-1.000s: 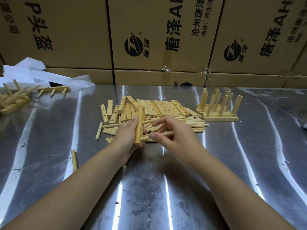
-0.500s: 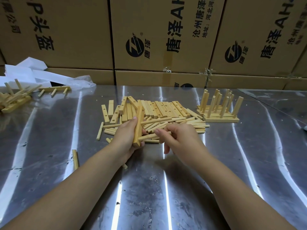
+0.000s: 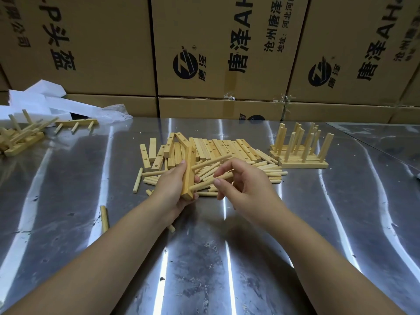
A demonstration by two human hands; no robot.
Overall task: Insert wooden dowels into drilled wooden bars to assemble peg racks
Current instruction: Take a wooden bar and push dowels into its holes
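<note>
My left hand (image 3: 170, 189) grips a drilled wooden bar (image 3: 189, 171), held nearly upright over the steel table (image 3: 204, 258). Two dowels stick out of the bar to the right, an upper one (image 3: 211, 161) and a lower one (image 3: 201, 185). My right hand (image 3: 245, 189) is just right of them, fingers curled, with another dowel (image 3: 225, 176) pinched between thumb and fingers. Behind the hands lie a row of drilled bars (image 3: 218, 148) and a heap of loose dowels (image 3: 268, 171).
Finished peg racks (image 3: 302, 155) stand stacked at the right. More racks (image 3: 20, 137) and a single one (image 3: 77, 123) lie at the far left beside white wrapping (image 3: 45, 103). A stray dowel (image 3: 104, 218) lies near my left forearm. Cardboard boxes (image 3: 216, 53) wall off the back.
My right hand pushed a dowel into the bar's lower hole, then let go of it and drew back to the right. The left hand kept the bar in place.
</note>
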